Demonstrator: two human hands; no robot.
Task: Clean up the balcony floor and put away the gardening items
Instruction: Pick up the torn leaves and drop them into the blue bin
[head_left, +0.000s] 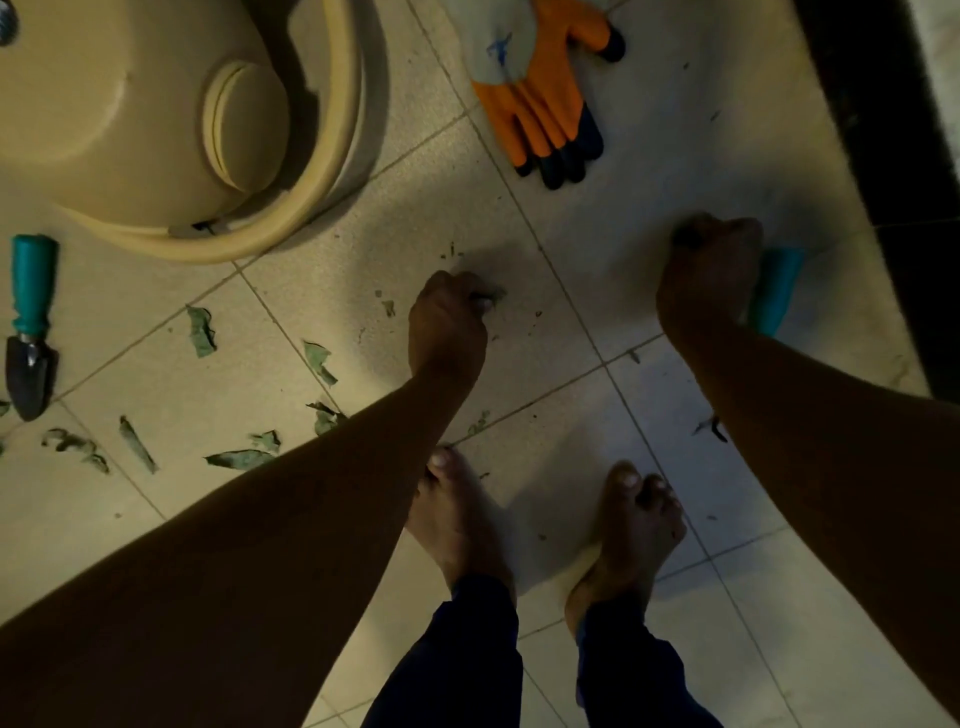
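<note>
Left hand (448, 317) pinches a dried leaf (493, 296) at floor (649, 156) centre. Right hand (709, 275), at 3 o'clock, grips a teal handle (776, 291).

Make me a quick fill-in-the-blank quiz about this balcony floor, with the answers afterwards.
1. The left hand pinches a dried ____ off the tiled floor.
2. The right hand grips a tool handle coloured ____.
3. The orange gloves lie ____ the floor.
4. The trowel lies to the ____ of the beige pot.

Answers: leaf; teal; on; left
</note>
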